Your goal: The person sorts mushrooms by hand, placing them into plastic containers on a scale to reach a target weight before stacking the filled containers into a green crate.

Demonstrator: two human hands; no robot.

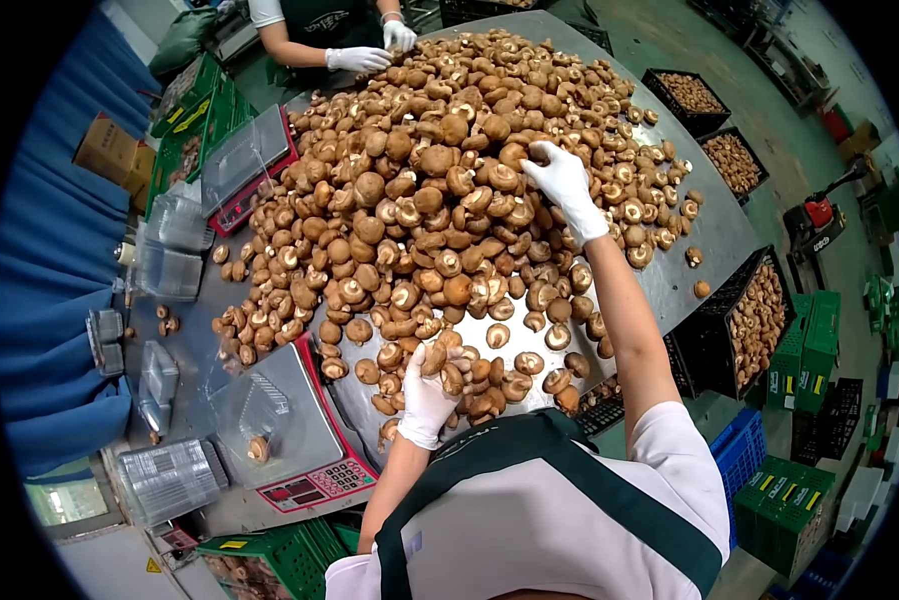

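A large heap of brown mushrooms (409,200) covers the metal table (679,250). My right hand (561,180), in a white glove, reaches to the right side of the heap, its thumb and fingers closed round a mushroom (513,156). Near the table's front edge my left hand (429,395), also gloved, is curled round mushrooms (451,378), with loose ones beside it. Left of that hand stands a red-edged scale (314,480), bearing a clear plastic tray (259,415) with one mushroom (258,448) in it.
Across the table a co-worker's gloved hands (361,59) touch the heap. A second scale (239,205) and stacked clear trays (169,480) stand at the left. Black crates of mushrooms (757,325) and green crates (784,500) are at the right.
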